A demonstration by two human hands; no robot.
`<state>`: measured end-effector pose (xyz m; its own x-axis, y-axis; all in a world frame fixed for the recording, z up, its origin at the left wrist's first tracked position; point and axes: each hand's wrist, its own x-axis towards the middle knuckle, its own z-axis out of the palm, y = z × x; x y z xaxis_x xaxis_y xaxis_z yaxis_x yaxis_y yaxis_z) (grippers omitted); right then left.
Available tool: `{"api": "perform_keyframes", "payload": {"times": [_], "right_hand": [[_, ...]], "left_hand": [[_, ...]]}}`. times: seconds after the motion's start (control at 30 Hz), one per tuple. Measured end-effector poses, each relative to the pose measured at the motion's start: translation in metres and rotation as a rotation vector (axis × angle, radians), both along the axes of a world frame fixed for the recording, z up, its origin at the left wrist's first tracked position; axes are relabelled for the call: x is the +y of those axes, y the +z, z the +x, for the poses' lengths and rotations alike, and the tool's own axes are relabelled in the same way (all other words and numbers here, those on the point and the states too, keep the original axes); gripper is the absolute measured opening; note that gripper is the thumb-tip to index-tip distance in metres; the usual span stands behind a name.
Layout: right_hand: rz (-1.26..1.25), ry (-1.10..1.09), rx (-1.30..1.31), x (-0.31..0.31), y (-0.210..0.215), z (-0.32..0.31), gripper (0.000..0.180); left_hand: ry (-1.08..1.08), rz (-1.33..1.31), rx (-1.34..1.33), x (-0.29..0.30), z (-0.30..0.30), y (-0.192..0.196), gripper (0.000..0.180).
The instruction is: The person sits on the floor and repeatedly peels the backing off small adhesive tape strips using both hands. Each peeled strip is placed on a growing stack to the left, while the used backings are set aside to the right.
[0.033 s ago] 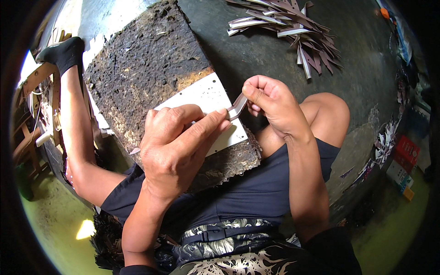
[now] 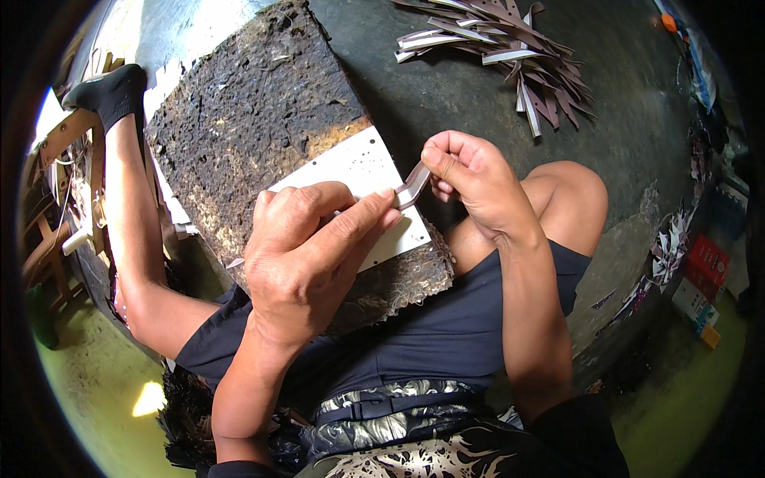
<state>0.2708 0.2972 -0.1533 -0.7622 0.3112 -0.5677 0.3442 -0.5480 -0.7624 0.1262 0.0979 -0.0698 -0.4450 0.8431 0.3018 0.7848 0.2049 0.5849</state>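
Observation:
A narrow pale grey-brown strip (image 2: 413, 185) bends up over the right edge of a white board (image 2: 351, 159) with small dark holes. My right hand (image 2: 476, 177) pinches the strip's upper end between thumb and curled fingers, just off the board. My left hand (image 2: 299, 247) lies across the board, its fingertips closed on the strip's lower part at the board's edge. The palm hides part of the board and whatever may be under it. Beneath the board is a thick, rough, dark block (image 2: 247, 111), which sits in front of me between my legs.
A loose pile of brown and white strips (image 2: 518, 52) lies on the dark floor (image 2: 430, 88) at the far right. Wooden framing (image 2: 64, 135) stands at the left, by my foot. Shredded scraps (image 2: 671, 243) and a red box (image 2: 705, 263) are at the right.

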Motion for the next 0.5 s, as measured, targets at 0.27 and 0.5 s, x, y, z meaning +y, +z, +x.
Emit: {"api": "perform_keyframes", "payload": {"times": [0.27, 0.5], "right_hand": [[0.094, 0.018, -0.077, 0.003, -0.012, -0.001, 0.018], [0.318, 0.058, -0.146, 0.005, -0.023, -0.001, 0.021]], "left_hand": [[-0.01, -0.006, -0.023, 0.0, 0.0, 0.001, 0.033], [-0.017, -0.006, -0.03, -0.001, 0.0, 0.001, 0.033]]}}
